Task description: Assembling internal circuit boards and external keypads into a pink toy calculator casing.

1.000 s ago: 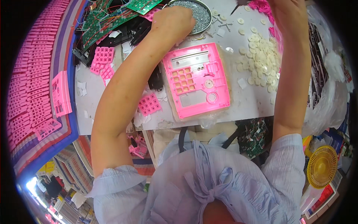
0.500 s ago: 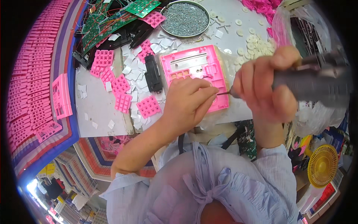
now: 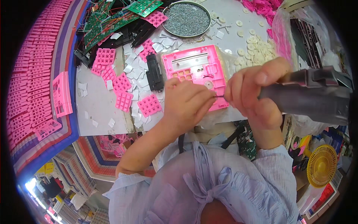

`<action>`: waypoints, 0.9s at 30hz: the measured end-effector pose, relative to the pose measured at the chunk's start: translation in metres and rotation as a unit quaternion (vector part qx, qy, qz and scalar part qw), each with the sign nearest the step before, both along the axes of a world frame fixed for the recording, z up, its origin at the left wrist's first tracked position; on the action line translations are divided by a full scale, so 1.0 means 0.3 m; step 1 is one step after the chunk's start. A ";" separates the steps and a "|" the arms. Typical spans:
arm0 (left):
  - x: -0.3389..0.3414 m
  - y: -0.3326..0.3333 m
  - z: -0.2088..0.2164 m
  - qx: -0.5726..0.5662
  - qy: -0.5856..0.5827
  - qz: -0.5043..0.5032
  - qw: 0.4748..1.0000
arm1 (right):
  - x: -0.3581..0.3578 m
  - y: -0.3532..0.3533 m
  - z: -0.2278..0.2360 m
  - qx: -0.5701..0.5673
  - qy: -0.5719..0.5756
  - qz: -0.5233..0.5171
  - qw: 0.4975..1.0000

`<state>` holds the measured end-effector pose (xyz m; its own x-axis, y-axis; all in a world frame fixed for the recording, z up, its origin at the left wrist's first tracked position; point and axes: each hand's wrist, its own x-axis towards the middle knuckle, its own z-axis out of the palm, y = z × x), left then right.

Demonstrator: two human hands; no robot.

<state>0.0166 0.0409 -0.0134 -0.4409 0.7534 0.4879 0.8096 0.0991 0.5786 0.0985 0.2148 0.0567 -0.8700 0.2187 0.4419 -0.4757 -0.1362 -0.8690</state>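
A small screw is pinched in the left hand at the grey electric screwdriver's tip, best kept square over the pink plastic casing, with the right hand wrapped around the driver.

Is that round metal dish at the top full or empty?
Full. The round metal dish is covered rim to rim with small grey screws, with no bare bottom showing.

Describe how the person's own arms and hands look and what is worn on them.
Both hands, left hand and right hand, are bare, with no gloves, rings or watch visible. The forearms are bare too; pale blue, lightly crinkled shirt sleeves are pushed up near the elbows.
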 end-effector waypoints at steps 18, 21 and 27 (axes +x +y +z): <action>-0.043 0.018 -0.028 -0.101 0.150 -0.084 0.980 | -0.044 0.006 -0.176 0.271 -0.087 -0.004 0.959; -0.035 0.014 -0.027 -0.143 0.181 -0.086 0.969 | -0.069 0.020 -0.178 0.151 -0.102 -0.009 0.983; -0.111 -0.101 -0.015 -0.059 0.024 -0.011 0.998 | -0.097 0.136 -0.044 -0.096 -0.001 -0.080 0.992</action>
